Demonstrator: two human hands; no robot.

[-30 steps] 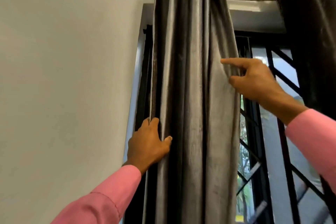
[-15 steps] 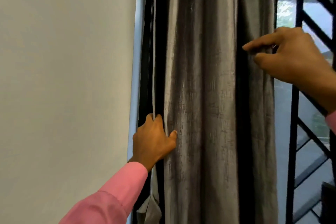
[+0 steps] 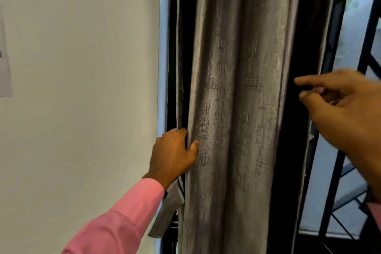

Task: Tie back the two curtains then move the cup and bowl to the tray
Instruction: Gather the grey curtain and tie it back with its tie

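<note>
The grey curtain (image 3: 237, 109) hangs gathered in folds between the white wall (image 3: 82, 88) and the black window grille (image 3: 366, 51). The left hand (image 3: 173, 152) grips its left edge, fingers curled behind, thumb in front. The right hand (image 3: 340, 109), blurred, points forefinger and thumb at the dark right fold; whether it holds cloth cannot be told.

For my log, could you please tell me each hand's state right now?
Left hand: grips the curtain edge.
Right hand: blurred, cannot tell whether it pinches.
</note>
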